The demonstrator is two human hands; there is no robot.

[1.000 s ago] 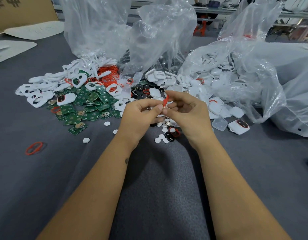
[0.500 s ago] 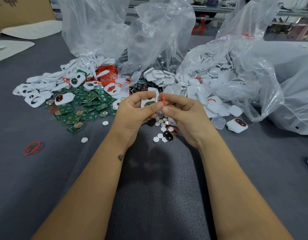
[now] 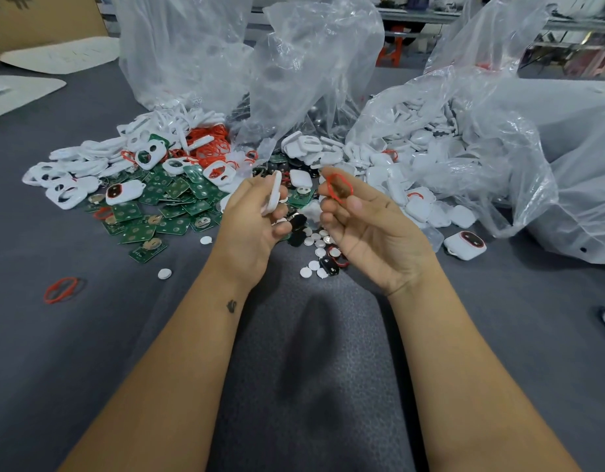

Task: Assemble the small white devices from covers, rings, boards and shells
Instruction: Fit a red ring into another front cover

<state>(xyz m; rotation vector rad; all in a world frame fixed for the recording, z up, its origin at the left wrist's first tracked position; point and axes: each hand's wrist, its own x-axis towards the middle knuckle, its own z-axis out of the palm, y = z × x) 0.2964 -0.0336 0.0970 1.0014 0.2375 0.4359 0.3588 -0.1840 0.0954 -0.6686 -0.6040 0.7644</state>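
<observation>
- Lying alone at the far left on the grey desk (image 3: 89,352): a loose red ring (image 3: 61,289).
- Spreading behind it: a heap of white covers (image 3: 72,180) with cut-out windows, and green boards (image 3: 164,212) fanning out in front.
- Resting among those boards: one assembled white device (image 3: 125,192) with a dark, red-rimmed face.
- Pinching a white cover (image 3: 273,194) edge-on between thumb and curled fingers: the left hand (image 3: 251,226), raised above the desk.
- Scattering below and between the hands: small white discs (image 3: 314,265), plus black parts, possibly lenses, though too small to tell.
- Pinching a red ring (image 3: 340,188) at thumb and fingertips, palm turned up: the right hand (image 3: 369,229), held apart from the cover.
- Spilling from a clear plastic bag (image 3: 498,148) behind it: white shells (image 3: 416,155).
- Sitting beside the bag on the right: a second finished device (image 3: 465,245).
</observation>
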